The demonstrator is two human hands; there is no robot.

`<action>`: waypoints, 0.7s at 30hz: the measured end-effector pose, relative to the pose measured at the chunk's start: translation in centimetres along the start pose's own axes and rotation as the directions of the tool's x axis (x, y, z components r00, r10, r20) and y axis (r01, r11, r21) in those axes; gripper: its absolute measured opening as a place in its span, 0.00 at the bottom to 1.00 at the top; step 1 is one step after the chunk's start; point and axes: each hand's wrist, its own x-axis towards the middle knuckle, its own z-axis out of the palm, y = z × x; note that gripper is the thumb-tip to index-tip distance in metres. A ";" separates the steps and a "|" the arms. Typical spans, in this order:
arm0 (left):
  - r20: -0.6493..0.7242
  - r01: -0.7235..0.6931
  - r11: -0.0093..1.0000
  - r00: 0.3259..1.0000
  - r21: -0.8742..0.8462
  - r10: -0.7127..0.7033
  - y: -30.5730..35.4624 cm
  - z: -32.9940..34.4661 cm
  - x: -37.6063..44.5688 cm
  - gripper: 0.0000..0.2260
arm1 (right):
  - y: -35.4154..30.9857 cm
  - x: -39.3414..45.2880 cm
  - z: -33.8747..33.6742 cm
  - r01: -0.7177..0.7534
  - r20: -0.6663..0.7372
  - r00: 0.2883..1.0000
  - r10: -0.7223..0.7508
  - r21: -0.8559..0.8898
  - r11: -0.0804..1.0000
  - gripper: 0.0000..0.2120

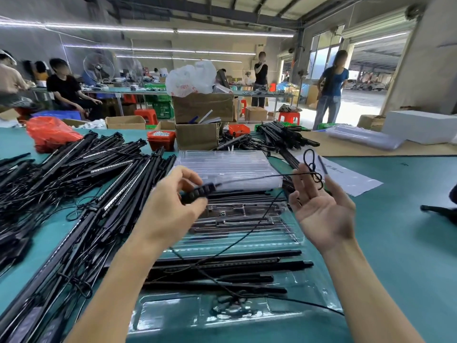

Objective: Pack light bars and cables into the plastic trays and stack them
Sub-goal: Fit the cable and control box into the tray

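With the left hand (173, 201) pinching the black inline controller (197, 193) and the right hand (321, 209) spread, palm up, under the thin black cable (249, 179), she would do well to coil the slack evenly before seating it in the clear plastic tray (284, 214).

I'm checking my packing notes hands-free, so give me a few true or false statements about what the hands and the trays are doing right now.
1. The left hand grips a black inline controller. True.
2. The right hand is a closed fist. False: its palm is open, with a loop of cable draped over its fingers.
3. A stack of clear plastic trays sits beyond the hands. True.
4. The loose pile of light bars lies on the person's right. False: it lies on the left.
5. The near tray is empty. False: black bars lie across it.
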 end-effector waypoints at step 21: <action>0.104 -0.263 0.935 0.964 0.239 0.245 -1.6 -1.4 3.0 0.06 | 0.3 0.3 -1.5 -0.041 -0.157 0.987 -0.030 -0.426 0.904 0.09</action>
